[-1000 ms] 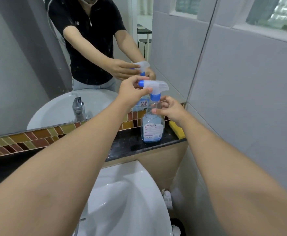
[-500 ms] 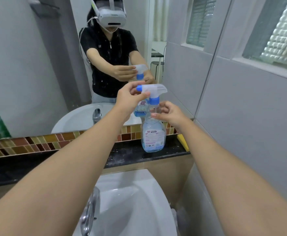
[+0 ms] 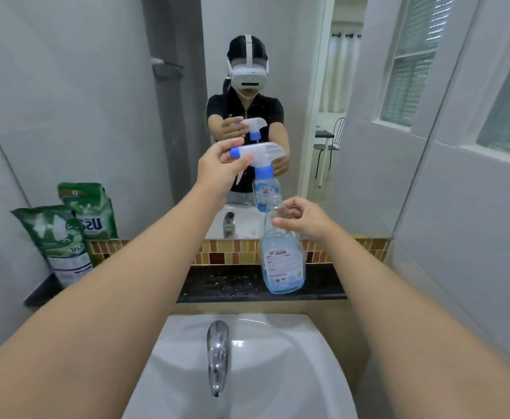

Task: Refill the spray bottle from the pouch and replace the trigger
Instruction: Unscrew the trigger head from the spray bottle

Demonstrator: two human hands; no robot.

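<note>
— Fingers (image 3: 243,160) of the left hand (image 3: 217,169)?
— Pinching the trigger (image 3: 261,158), lifted clear above the spray bottle (image 3: 282,261).
— And the right hand (image 3: 303,220)?
— Curled around the bottle's open neck. It stands on the dark desk (image 3: 232,285), behind the sink (image 3: 247,373); green pouch (image 3: 59,243) well left.

Home bathroom: white basin (image 3: 278,358) with chrome tap (image 3: 217,355) under a wall mirror (image 3: 96,116), grey tiled walls, mosaic tile strip (image 3: 235,252) above a black stone ledge (image 3: 232,285). Green detergent pouch (image 3: 63,243) stands at the ledge's left end, frosted window (image 3: 507,122) on the right wall.
</note>
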